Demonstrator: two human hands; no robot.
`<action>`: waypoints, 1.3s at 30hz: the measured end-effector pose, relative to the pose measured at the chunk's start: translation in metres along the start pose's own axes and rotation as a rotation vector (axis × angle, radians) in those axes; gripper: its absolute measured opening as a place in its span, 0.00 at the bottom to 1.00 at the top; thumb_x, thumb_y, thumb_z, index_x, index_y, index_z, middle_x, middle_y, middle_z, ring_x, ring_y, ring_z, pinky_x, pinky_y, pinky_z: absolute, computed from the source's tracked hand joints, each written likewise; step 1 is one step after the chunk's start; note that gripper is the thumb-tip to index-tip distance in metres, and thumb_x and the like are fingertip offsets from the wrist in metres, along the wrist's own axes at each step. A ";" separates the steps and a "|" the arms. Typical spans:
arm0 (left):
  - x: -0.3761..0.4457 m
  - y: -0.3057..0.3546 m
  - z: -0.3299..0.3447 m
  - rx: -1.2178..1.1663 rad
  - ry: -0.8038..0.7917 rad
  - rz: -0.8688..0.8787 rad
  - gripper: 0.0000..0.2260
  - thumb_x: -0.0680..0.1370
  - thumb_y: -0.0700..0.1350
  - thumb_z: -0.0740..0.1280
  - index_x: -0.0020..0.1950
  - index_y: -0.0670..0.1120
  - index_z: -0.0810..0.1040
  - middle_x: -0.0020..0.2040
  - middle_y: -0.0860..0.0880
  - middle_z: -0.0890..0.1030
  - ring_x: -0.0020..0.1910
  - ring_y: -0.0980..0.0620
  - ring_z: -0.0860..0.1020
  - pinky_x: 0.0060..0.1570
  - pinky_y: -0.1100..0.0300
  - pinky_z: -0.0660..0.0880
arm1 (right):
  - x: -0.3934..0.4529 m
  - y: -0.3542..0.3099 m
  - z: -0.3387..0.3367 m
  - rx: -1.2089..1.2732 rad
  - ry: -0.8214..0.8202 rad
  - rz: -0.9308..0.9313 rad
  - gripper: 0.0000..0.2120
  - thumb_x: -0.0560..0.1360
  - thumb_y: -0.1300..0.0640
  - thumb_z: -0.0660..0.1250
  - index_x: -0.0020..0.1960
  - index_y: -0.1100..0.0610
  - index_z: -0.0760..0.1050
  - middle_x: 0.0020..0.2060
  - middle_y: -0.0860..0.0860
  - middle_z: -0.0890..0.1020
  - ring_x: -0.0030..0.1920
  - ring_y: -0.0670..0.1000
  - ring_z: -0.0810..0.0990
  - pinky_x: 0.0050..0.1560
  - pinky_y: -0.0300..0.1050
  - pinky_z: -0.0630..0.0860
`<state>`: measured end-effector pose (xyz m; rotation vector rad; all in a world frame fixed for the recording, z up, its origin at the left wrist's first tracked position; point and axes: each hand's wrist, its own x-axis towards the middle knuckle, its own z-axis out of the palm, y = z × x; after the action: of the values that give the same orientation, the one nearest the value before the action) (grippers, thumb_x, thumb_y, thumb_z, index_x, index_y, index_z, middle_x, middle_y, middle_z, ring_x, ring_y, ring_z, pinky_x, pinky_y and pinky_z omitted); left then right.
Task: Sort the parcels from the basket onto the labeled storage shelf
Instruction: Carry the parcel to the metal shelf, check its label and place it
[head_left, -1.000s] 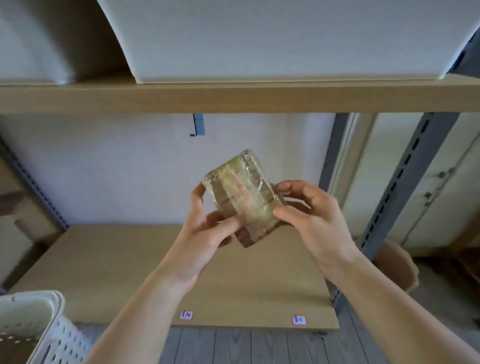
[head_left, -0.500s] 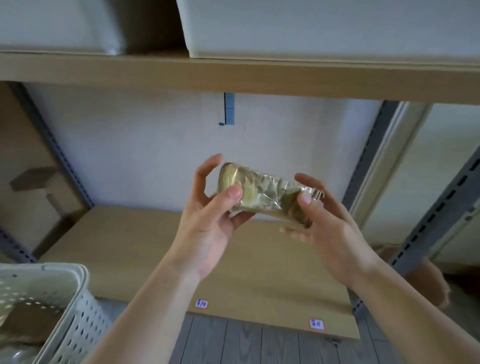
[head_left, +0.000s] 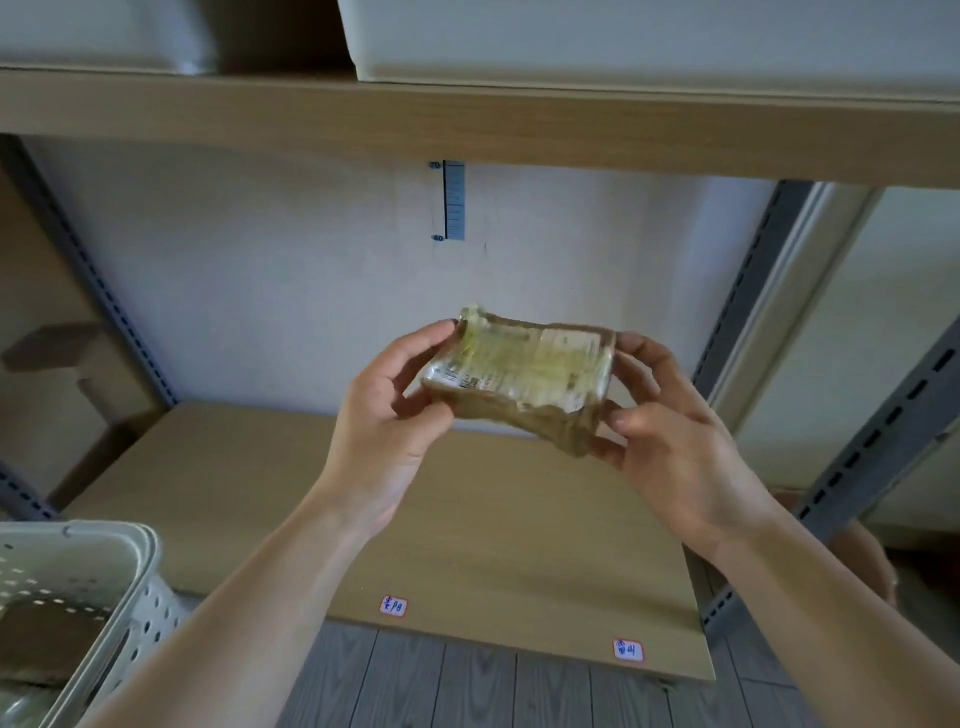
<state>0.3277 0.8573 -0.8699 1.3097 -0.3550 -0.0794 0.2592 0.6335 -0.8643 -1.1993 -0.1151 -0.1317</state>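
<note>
A small brown parcel wrapped in shiny clear tape is held in the air in front of the shelf, its printed label facing me. My left hand grips its left end and my right hand grips its right end. Below it lies the wooden shelf board, with two small handwritten labels on its front edge, one label near the middle and another label at the right. The white perforated basket sits at the lower left, with more parcels dimly visible inside.
An upper shelf board carries two pale boxes overhead. Grey slotted uprights stand at the right and a slotted upright at the left. A blue measuring strip is on the back wall. Grey plank floor lies below.
Both hands have turned the parcel, from on edge to flat with its labelled face toward me. The view has shifted slightly, and the basket shows more.
</note>
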 end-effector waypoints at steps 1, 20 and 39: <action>0.000 0.000 0.001 0.020 0.047 0.009 0.28 0.74 0.22 0.63 0.64 0.50 0.80 0.63 0.52 0.84 0.63 0.50 0.81 0.69 0.45 0.73 | 0.000 0.000 0.001 0.017 -0.022 0.014 0.23 0.68 0.70 0.62 0.61 0.55 0.72 0.60 0.53 0.79 0.52 0.56 0.83 0.50 0.52 0.82; -0.012 0.010 -0.012 0.065 0.183 -0.007 0.20 0.80 0.40 0.69 0.72 0.50 0.75 0.63 0.54 0.84 0.63 0.50 0.82 0.57 0.43 0.80 | 0.001 0.016 0.028 -0.461 0.013 -0.103 0.13 0.69 0.83 0.67 0.47 0.68 0.73 0.61 0.43 0.85 0.65 0.44 0.81 0.56 0.44 0.83; -0.017 0.020 -0.021 0.038 0.176 0.095 0.21 0.72 0.47 0.74 0.64 0.44 0.82 0.60 0.49 0.86 0.56 0.47 0.86 0.49 0.55 0.81 | -0.003 0.012 0.039 -0.778 0.027 -0.200 0.26 0.64 0.62 0.83 0.54 0.47 0.75 0.63 0.39 0.82 0.56 0.49 0.84 0.51 0.57 0.83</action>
<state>0.3152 0.8868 -0.8584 1.3249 -0.2686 0.1231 0.2576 0.6744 -0.8621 -1.9604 -0.1673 -0.3919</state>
